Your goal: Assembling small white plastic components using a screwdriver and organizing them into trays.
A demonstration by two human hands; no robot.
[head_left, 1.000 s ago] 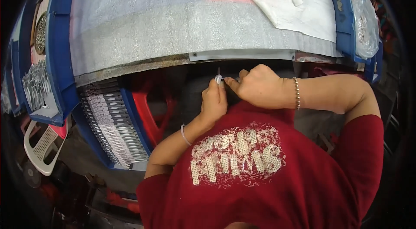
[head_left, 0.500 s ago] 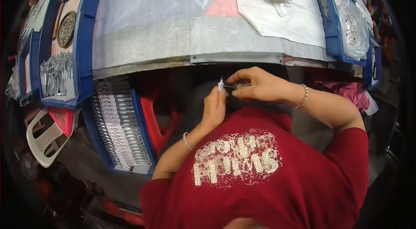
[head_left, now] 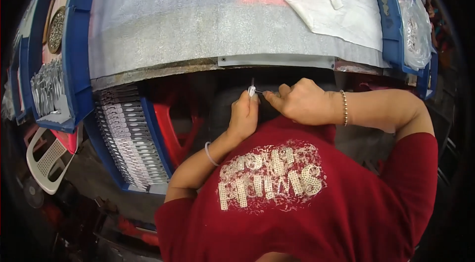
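Just below the front edge of the counter [head_left: 217,39], both hands meet over the person's lap. The left hand [head_left: 243,116] pinches a small white piece [head_left: 252,89] in a narrow fingertip grip, holding it upright. The right hand [head_left: 299,102] is closed around a thin metal tool [head_left: 261,92] whose tip touches that piece. The piece looks light, stiff and tiny, probably easy to drop, so it is best held by its sides. Left of the hands, under the counter, sits a blue bin [head_left: 148,138] of stacked silvery parts.
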